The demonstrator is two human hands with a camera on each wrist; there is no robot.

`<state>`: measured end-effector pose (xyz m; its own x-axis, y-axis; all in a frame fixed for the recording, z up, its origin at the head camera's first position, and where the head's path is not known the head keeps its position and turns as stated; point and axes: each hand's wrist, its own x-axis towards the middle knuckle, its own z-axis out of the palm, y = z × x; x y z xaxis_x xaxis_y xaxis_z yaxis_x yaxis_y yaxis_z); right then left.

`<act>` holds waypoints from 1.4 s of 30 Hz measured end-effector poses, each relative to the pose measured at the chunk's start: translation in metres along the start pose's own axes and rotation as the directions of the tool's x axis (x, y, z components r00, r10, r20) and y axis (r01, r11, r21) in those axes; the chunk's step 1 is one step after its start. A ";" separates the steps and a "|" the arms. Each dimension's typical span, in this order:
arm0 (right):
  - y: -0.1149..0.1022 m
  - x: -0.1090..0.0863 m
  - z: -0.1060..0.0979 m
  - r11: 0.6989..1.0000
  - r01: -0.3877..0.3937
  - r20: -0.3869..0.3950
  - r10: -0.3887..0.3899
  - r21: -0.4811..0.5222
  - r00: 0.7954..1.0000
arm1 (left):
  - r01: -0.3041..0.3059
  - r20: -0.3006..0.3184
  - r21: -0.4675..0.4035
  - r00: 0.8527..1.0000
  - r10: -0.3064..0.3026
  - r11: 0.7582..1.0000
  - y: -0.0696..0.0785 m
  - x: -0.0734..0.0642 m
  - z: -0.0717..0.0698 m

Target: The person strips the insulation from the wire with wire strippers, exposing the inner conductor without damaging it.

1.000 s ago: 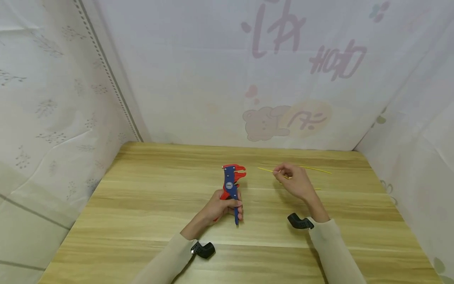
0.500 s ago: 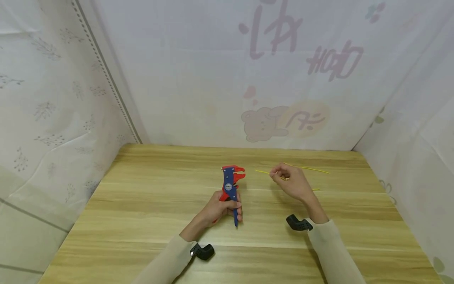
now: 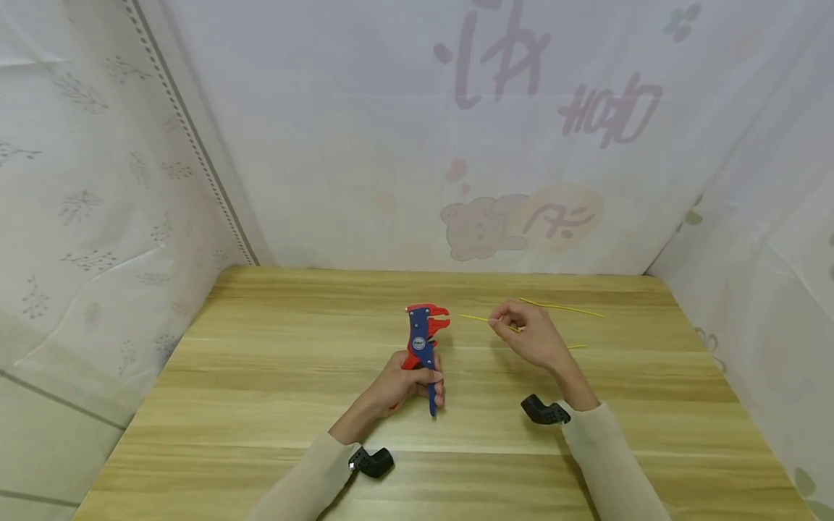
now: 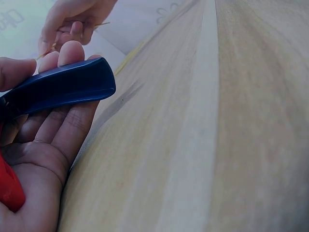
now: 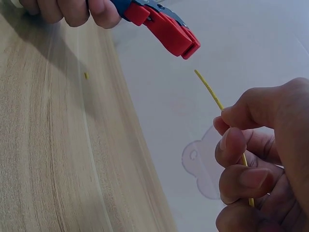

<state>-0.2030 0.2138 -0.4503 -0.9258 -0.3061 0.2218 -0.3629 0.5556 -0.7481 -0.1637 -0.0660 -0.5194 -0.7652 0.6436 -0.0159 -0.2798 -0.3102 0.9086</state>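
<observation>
My left hand [image 3: 410, 380] grips the handles of a red and blue wire stripper [image 3: 420, 336] above the table, its red jaws parted and facing right. In the left wrist view the blue handle [image 4: 67, 84] lies across the fingers, with the thumb over it. Between thumb and fingertips, my right hand [image 3: 531, 334] pinches a thin yellow wire [image 3: 474, 317]. In the right wrist view the wire's tip [image 5: 203, 81] points at the stripper's red head [image 5: 171, 34], with a small gap between them. The rest of that wire passes through the curled fingers.
Another yellow wire [image 3: 573, 310] lies on the wooden table [image 3: 293, 340] behind the right hand. A short yellow end [image 3: 577, 346] shows beside the right wrist. The right wrist view has a tiny yellow bit [image 5: 86, 76] on the table. Cloth walls [image 3: 358, 145] enclose the back and sides.
My right hand has moved slightly left, bringing the wire's tip closer to the stripper's jaws. The left hand and the stripper stay nearly still.
</observation>
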 end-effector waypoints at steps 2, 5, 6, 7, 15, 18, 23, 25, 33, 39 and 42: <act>0.000 0.001 0.000 1.000 0.001 0.000 -0.001 0.000 1.000 | -0.001 -0.002 0.000 1.000 0.001 1.000 0.000 0.000 -0.001; -0.002 0.001 0.000 1.000 0.000 0.008 0.000 0.003 1.000 | -0.001 0.000 0.001 1.000 0.001 1.000 0.000 0.000 -0.001; -0.003 0.001 0.000 1.000 0.000 0.011 0.000 0.007 1.000 | 0.001 0.001 0.002 1.000 -0.001 1.000 0.000 0.000 -0.002; -0.003 0.001 0.000 1.000 -0.002 0.014 0.001 0.008 1.000 | 0.003 0.003 0.003 1.000 -0.003 1.000 0.000 0.000 -0.002; -0.006 0.002 0.001 1.000 0.014 0.029 -0.014 0.008 0.999 | -0.002 0.013 -0.009 1.000 0.002 1.000 0.002 0.000 -0.001; -0.007 0.003 0.001 1.000 0.023 0.036 -0.023 0.010 0.999 | -0.003 0.016 -0.005 1.000 0.003 1.000 0.003 0.000 -0.001; -0.007 0.002 0.002 0.999 0.026 0.042 -0.027 0.020 0.999 | 0.014 0.021 0.011 1.000 -0.014 1.000 0.003 0.000 -0.001; -0.008 0.002 0.003 0.999 0.027 0.047 -0.028 0.029 0.999 | 0.019 0.025 0.014 0.999 -0.020 1.000 0.004 -0.001 -0.001; -0.011 0.002 0.004 0.998 0.032 0.061 -0.035 0.046 0.997 | 0.003 0.055 0.015 0.998 -0.004 1.000 0.003 -0.001 -0.001; -0.010 0.001 0.004 0.998 0.045 0.063 -0.048 0.051 0.997 | 0.023 0.038 0.007 0.999 -0.024 1.000 0.002 -0.002 0.000; -0.010 0.001 0.005 0.997 0.052 0.058 -0.055 0.049 0.997 | 0.021 0.046 0.020 0.999 -0.022 1.000 0.002 -0.002 0.001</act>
<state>-0.1996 0.2040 -0.4463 -0.8967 -0.3806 0.2261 -0.4052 0.5001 -0.7653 -0.1627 -0.0671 -0.5173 -0.7311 0.6821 -0.0166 -0.2840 -0.2822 0.9164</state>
